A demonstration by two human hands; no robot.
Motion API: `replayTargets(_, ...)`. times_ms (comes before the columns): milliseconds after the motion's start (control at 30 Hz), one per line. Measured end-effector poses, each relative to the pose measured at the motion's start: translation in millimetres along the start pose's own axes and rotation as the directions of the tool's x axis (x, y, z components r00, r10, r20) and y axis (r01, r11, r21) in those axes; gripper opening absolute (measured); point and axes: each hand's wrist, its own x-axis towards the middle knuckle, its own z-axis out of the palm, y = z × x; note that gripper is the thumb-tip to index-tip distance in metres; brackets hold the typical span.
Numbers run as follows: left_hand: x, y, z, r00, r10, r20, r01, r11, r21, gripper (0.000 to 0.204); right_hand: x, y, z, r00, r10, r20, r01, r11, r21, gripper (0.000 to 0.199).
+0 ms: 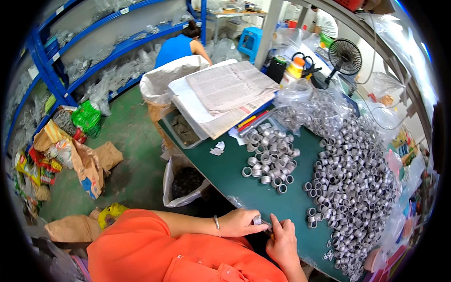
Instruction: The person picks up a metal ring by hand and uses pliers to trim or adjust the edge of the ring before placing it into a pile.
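Observation:
Close to the table's near edge, my left hand (238,223) pinches a grey metal ring (257,219) between thumb and fingers. My right hand (283,240) is closed on a small tool with an orange handle (272,237); its working end points toward the ring, and its exact kind is mostly hidden by my fingers. Ahead of my hands lies a small pile of similar metal rings (270,157) on the green table (225,176). A far larger heap of rings (352,188) covers the table's right side.
Newspapers (230,87) lie over a plastic bin (181,129) at the far left of the table. A lined bin (169,188) with dark pieces stands below the edge. A black fan (345,56) is at the back. Another person (174,49) bends near blue shelves (70,89).

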Motion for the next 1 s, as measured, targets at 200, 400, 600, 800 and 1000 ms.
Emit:
replayTargets(200,-4.1,0.6,-2.7,0.999,-0.012,0.035,0.012,1.000,-0.004,0.046,5.5,-4.6,-7.8,0.998,-0.055,0.023,0.056,0.998,-0.006,0.053)
replayTargets(400,-2.8,-3.6,-11.7,0.995,-0.001,0.097,0.008,0.997,-0.077,0.045,18.1,-5.1,-7.0,0.991,-0.124,0.055,0.126,0.992,-0.029,0.052)
replayTargets(600,-4.6,-15.8,-13.0,0.996,0.068,0.051,-0.058,0.981,-0.186,0.029,23.7,-11.6,-1.9,0.995,-0.077,0.058,0.079,0.996,-0.035,0.053)
replayTargets(800,11.9,-15.9,-25.6,0.976,0.164,-0.142,-0.168,0.986,-0.016,0.024,7.3,8.1,7.0,0.978,0.073,-0.196,-0.086,0.995,-0.059,0.058)
replayTargets(1000,31.5,-36.2,-28.2,0.924,0.251,-0.288,-0.225,0.967,0.122,0.027,-17.8,51.6,38.2,0.874,0.204,-0.441,-0.148,0.976,0.158,0.064)
